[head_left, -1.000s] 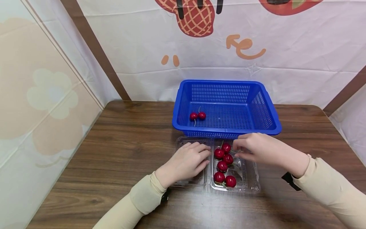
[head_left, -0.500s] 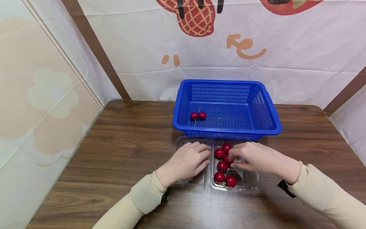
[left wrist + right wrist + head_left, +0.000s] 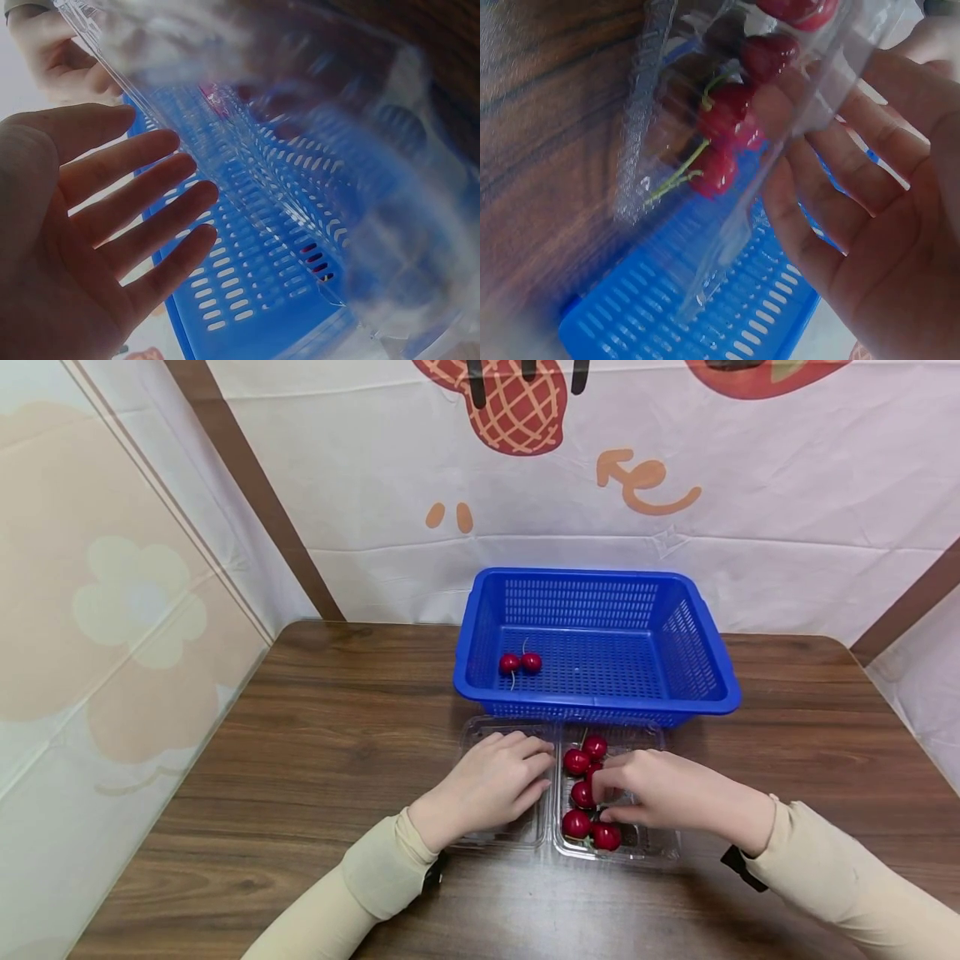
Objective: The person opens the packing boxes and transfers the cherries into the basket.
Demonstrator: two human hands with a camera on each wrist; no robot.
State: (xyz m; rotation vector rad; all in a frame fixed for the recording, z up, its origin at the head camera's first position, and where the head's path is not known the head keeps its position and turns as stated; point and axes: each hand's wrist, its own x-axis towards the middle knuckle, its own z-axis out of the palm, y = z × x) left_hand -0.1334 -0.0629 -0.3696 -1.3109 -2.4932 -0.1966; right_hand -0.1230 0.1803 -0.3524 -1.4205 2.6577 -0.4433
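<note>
A clear plastic clamshell box lies unfolded on the table. Its right half [image 3: 660,847] contains several red cherries [image 3: 577,824], some with green stems [image 3: 679,180] in the right wrist view. My right hand [image 3: 667,789] reaches over that half from the right, fingertips among the middle cherries and touching one; its fingers look mostly extended in the right wrist view. Over the box's left half [image 3: 480,728] lies my left hand [image 3: 487,785], fingers loosely extended near the fold between the halves. It holds nothing in the left wrist view.
Directly behind the box stands a blue plastic basket [image 3: 592,702] with two stemmed cherries [image 3: 531,662] inside at the left. Everything rests on a brown wood-grain table [image 3: 337,718]. A printed white cloth [image 3: 360,477] hangs behind it.
My right hand has moved left and toward me, from the box's far right side onto the middle cherries. The left hand and the basket have stayed in place.
</note>
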